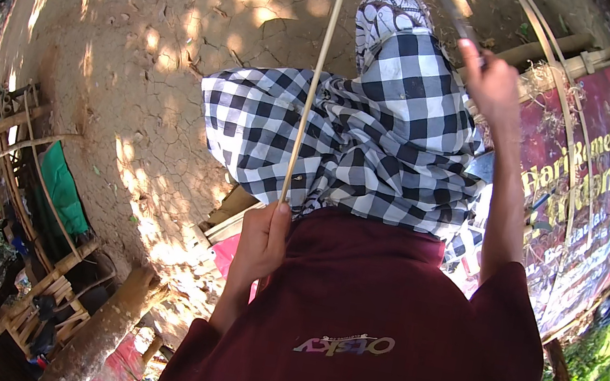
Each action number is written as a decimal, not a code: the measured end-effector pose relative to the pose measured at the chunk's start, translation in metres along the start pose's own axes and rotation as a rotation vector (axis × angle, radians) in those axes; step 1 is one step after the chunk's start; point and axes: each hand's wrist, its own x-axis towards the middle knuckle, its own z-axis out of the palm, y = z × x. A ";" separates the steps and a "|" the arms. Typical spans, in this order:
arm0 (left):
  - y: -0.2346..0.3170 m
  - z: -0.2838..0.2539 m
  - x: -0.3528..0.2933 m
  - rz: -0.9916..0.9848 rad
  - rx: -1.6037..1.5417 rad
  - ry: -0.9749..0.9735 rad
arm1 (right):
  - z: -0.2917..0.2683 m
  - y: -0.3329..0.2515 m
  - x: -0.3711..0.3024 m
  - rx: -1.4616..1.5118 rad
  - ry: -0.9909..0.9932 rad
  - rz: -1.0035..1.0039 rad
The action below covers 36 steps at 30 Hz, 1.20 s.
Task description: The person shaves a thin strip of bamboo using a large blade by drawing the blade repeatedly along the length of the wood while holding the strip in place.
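My left hand (265, 242) is closed around the lower end of a long, thin, pale wooden strip, which looks like split bamboo (309, 103). The strip rises past my lap and out of the top of the picture. Up and to the right, my right hand (496, 91) grips a knife with a long dark grey blade (452, 8). Its handle is mostly hidden in my fist, and the blade, slightly blurred, points up and left beyond the top edge. Blade and strip are apart where they show.
Black-and-white checked cloth (407, 151) covers my legs above cracked bare ground (156, 23). At right, long curved strips (570, 129) cross a dark red printed banner (598, 205). A wooden frame (53, 270) with green cloth (64, 188) stands left, near a log (99, 329).
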 end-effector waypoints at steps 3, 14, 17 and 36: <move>-0.010 -0.005 -0.008 0.022 0.024 -0.027 | -0.030 0.055 0.013 -0.125 0.274 0.052; 0.006 0.010 0.076 0.098 0.007 0.045 | 0.023 -0.022 -0.088 0.392 0.017 -0.225; 0.013 0.014 0.077 0.042 -0.178 0.001 | 0.034 -0.060 -0.111 0.368 -0.105 -0.431; 0.009 0.010 0.046 -0.071 -0.307 -0.167 | 0.059 -0.083 -0.138 0.240 -0.396 -0.714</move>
